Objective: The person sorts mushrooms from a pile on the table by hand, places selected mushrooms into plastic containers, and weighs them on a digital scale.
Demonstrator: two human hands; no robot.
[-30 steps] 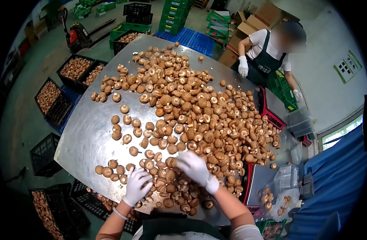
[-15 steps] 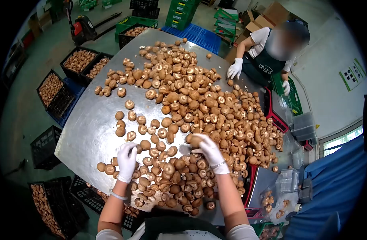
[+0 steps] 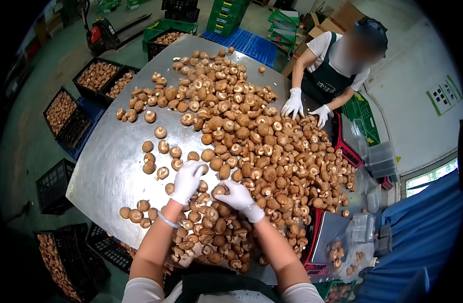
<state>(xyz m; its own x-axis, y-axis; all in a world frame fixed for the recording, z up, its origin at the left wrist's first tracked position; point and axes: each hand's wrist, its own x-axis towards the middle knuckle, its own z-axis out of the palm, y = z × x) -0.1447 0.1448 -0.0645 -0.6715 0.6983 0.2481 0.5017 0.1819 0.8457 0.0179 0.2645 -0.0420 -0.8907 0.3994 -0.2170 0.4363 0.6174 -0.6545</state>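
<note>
Brown mushrooms [image 3: 269, 174] lie heaped across a metal table [image 3: 97, 171], with loose ones at the left. My left hand [image 3: 187, 182], white-gloved, is over the near middle of the table, its fingers bent around a mushroom [image 3: 205, 168] that shows at the fingertips. Just to its right, my right hand [image 3: 235, 196], also gloved, has its thumb and fingers closed on another mushroom [image 3: 220, 191]. Below both hands, more mushrooms [image 3: 219, 240] form a pile near the table's front edge.
Across the table a co-worker [image 3: 332, 65] has both gloved hands on the heap's far right side. Red-edged scales [image 3: 330, 237] and clear plastic boxes [image 3: 363, 227] stand at the right. Black crates [image 3: 61, 112] of mushrooms are on the floor at the left.
My left hand has moved up and right, my right hand slightly down and left, so they are closer together. The co-worker's hands have come down onto the mushrooms.
</note>
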